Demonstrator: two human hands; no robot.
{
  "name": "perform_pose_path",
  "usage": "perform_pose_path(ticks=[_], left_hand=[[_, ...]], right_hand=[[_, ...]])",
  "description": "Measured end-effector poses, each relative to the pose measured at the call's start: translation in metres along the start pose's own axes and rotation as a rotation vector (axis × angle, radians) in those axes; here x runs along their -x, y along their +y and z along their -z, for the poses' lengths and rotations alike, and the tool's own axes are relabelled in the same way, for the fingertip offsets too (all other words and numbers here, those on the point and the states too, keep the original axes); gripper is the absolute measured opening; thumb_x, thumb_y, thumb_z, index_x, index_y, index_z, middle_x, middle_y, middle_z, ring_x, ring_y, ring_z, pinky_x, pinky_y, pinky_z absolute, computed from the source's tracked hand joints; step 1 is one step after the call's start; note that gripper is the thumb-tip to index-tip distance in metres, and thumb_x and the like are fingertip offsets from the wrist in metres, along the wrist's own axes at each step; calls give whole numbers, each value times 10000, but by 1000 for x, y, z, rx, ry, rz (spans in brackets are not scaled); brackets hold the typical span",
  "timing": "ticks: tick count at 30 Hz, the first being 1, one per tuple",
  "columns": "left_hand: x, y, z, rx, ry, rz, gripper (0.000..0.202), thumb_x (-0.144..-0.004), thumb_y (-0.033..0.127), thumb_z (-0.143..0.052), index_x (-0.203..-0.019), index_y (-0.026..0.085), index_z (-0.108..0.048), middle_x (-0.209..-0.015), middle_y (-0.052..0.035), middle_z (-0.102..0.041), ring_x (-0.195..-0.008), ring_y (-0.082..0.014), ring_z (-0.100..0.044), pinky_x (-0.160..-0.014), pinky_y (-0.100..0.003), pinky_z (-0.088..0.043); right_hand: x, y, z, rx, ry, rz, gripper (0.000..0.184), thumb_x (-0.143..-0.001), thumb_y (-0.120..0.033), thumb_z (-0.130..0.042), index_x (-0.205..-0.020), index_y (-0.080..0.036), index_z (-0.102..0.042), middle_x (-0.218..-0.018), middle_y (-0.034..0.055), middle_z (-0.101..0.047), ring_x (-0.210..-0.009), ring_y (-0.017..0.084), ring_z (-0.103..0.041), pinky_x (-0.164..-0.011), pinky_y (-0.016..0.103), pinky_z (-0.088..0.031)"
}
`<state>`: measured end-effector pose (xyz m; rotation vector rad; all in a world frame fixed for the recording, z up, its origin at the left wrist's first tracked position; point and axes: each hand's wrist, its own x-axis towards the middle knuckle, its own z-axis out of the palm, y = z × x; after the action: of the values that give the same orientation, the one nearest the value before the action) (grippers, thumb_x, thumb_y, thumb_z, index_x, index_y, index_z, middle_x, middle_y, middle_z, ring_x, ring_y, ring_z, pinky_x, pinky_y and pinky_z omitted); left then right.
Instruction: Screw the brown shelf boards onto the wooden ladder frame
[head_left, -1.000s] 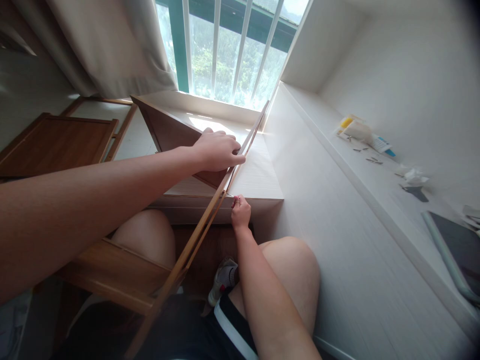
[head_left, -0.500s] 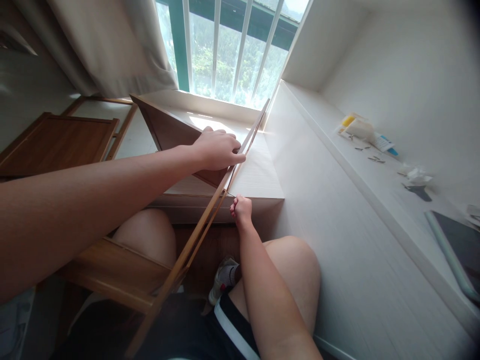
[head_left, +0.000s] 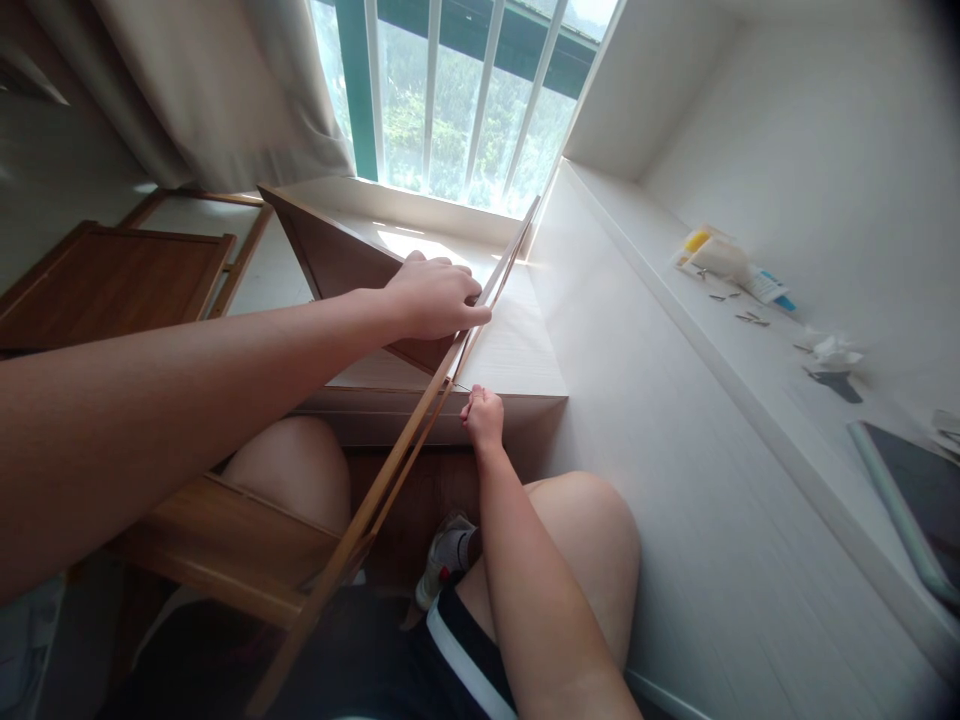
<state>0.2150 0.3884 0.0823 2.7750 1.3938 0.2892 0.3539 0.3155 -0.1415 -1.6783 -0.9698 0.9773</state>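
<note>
My left hand (head_left: 435, 295) grips the upper edge of a thin wooden panel (head_left: 390, 485) that stands on edge and runs from my lap up toward the window. A darker brown board (head_left: 337, 265) meets the panel under that hand. My right hand (head_left: 482, 415) is closed in a fist beside the panel, on a thin metal tool (head_left: 459, 387) whose tip touches the panel's side. Both knees show below.
A white bench top (head_left: 514, 350) lies under the panel by the window. A long white ledge (head_left: 720, 330) on the right carries a packet (head_left: 712, 258), small loose screws (head_left: 746, 319) and crumpled wrapping (head_left: 829, 352). Another wooden frame (head_left: 112, 285) lies at the left.
My right hand has turned slightly at the panel, fingers curling from a pinch into a fist. The left hand and the panel have stayed in place.
</note>
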Motion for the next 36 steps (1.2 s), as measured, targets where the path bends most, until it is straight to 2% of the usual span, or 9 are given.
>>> perform_pose_path(ticks=[5, 13, 27, 33, 36], left_hand=[[0, -1, 0, 7, 5, -2, 371, -847, 503, -439, -717, 204, -617, -952, -71, -661, -1020, -291, -557, -943, -478, -327], [0, -2, -1, 19, 2, 3, 368, -849, 503, -441, -728, 211, -629, -966, -67, -667, -1039, -293, -547, -939, -465, -327], [0, -4, -3, 26, 5, 11, 371, -846, 509, -440, -763, 221, -659, -981, -71, -658, -1065, -309, -538, -970, -482, -310], [0, -3, -2, 24, 4, 11, 368, -846, 501, -443, -763, 216, -660, -966, -71, -654, -1045, -304, -543, -961, -471, -315], [1, -2, -1, 14, 10, 2, 370, -850, 490, -437, -753, 208, -655, -961, -77, -652, -1026, -302, -553, -952, -475, -322]], right_hand=[[2, 3, 0, 88, 0, 67, 382, -952, -419, -418, -618, -240, -461, -470, -17, -552, -452, 170, -505, -469, 251, -380], [4, 3, 5, 93, -26, 127, 380, -954, -423, -417, -629, -238, -479, -509, -23, -550, -470, 162, -492, -479, 238, -372], [4, 14, -1, 94, -22, 156, 410, -974, -457, -360, -650, -228, -460, -564, -25, -565, -459, 130, -476, -485, 212, -361], [7, 13, 3, 175, 7, 252, 406, -968, -476, -363, -661, -232, -469, -593, -23, -555, -521, 140, -485, -530, 216, -369], [8, 12, 0, 140, 11, 216, 402, -964, -471, -368, -657, -232, -473, -571, -17, -561, -510, 144, -491, -518, 226, -380]])
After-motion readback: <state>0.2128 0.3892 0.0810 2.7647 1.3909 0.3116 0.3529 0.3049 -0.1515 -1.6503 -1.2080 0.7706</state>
